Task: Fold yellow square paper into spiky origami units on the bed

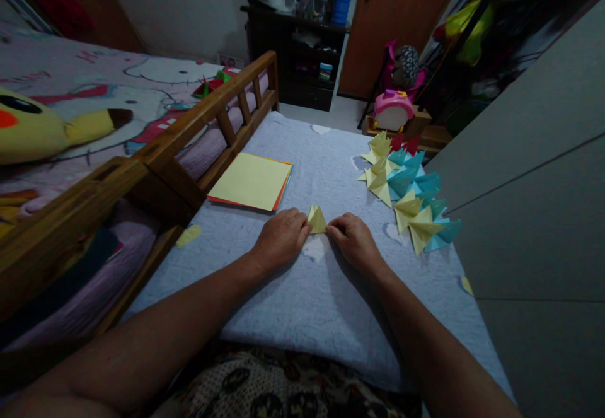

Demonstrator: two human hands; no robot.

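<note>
A small folded piece of yellow paper (317, 220) stands in a pointed triangular shape over the blue cloth, between my two hands. My left hand (283, 235) is closed, pinching the paper's left side. From the other side, my right hand (353, 241) pinches its lower right corner with thumb and fingers. To the left and farther off lies a stack of square paper sheets (253, 181), yellow on top with orange and blue edges showing. Folded yellow paper shapes (378, 175) and blue folded shapes (406, 169) are grouped along the right side, with red ones (404, 144) behind.
The light blue cloth (302, 317) covers the surface before me. A wooden bed rail (203, 115) borders it on the left, with a yellow plush toy (33, 128) beyond. A pale cabinet (534, 216) closes off the right. Behind stand a dark shelf (293, 58) and a pink toy case (393, 112).
</note>
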